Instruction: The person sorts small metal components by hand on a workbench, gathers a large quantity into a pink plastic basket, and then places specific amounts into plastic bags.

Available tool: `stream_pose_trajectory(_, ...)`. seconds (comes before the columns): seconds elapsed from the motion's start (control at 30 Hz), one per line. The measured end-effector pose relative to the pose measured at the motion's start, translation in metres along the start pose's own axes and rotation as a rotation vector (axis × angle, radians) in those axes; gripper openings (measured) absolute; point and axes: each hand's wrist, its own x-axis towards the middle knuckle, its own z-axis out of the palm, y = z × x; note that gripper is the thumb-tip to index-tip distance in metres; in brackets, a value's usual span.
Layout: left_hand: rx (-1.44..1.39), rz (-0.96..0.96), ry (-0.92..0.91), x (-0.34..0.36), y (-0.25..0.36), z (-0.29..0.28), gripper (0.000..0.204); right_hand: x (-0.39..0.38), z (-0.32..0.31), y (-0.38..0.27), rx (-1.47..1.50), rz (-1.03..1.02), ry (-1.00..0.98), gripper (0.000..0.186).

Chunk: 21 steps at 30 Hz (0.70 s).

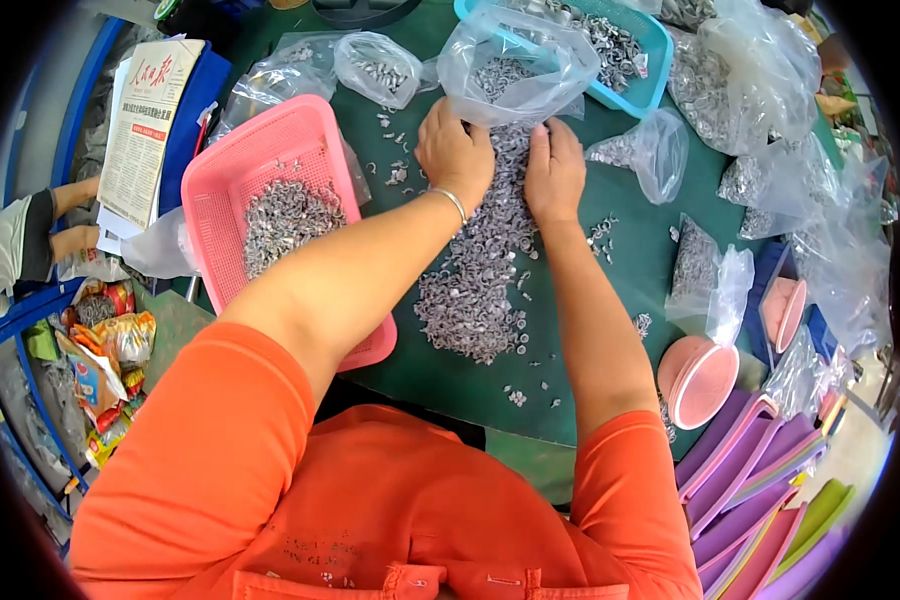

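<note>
A long heap of small grey metal parts (480, 270) runs down the green table (390, 260) toward me. At its far end lies a clear plastic bag (520, 80) with more of these parts inside. My left hand (456, 150), with a bangle at the wrist, curls at the left side of the bag's near edge. Opposite it, my right hand (555, 172) closes at the right side, thumb against the plastic. Some fingertips of both hands are hidden. To the left, a pink perforated basket (202, 215) holds a pile of similar parts.
A blue tray (652, 85) of parts stands behind the bag. Several filled plastic bags (740, 80) crowd the right side, above pink bowls (705, 380) and purple bins (735, 450). A newspaper (150, 120) lies at left. Loose parts are scattered around the heap.
</note>
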Motion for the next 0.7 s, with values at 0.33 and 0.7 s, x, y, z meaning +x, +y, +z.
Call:
stream_pose_trajectory(0.33, -0.627, -0.113, -0.065, -0.060, 0.010, -0.015, 0.024, -0.034, -0.020, -0.040, 0.350, 0.314, -0.159, 0.031)
stream_pose_trajectory(0.7, -1.212, -0.463, -0.140, -0.094, 0.038, -0.053, 0.016, -0.071, -0.061, -0.105, 0.679, 0.562, 0.016, 0.012)
